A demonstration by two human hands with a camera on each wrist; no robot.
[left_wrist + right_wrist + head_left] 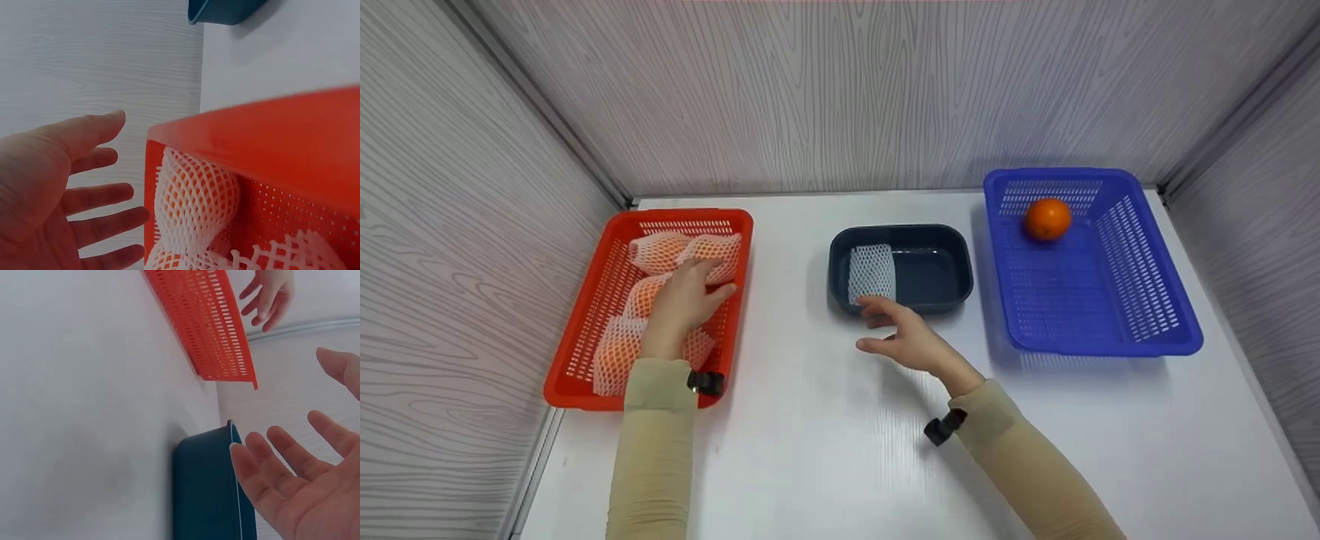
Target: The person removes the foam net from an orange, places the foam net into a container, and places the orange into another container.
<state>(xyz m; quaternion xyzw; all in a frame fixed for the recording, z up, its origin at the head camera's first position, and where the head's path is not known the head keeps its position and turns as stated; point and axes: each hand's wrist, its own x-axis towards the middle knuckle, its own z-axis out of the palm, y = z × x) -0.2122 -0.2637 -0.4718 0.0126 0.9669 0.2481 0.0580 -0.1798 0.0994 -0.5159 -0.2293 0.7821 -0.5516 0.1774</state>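
Over the red basket [556, 375] my left hand [684, 300] hovers with its fingers spread and nothing in them. Several oranges in white foam net sleeves lie in that basket, one netted orange [197, 197] near the hand in the left wrist view. My right hand [911, 337] is held above the near rim of the dark blue bin [934, 306], fingers apart, holding nothing. Inside this bin, on its left side, lies a flattened foam net sleeve [872, 271]. Part of the basket's contents is hidden beneath my left hand and forearm.
A blue-purple basket [1110, 349] stands at the right with one bare orange [1048, 219] in its far left corner. Wood-grain panels [810, 97] enclose the white table [810, 457] at the back and both sides.
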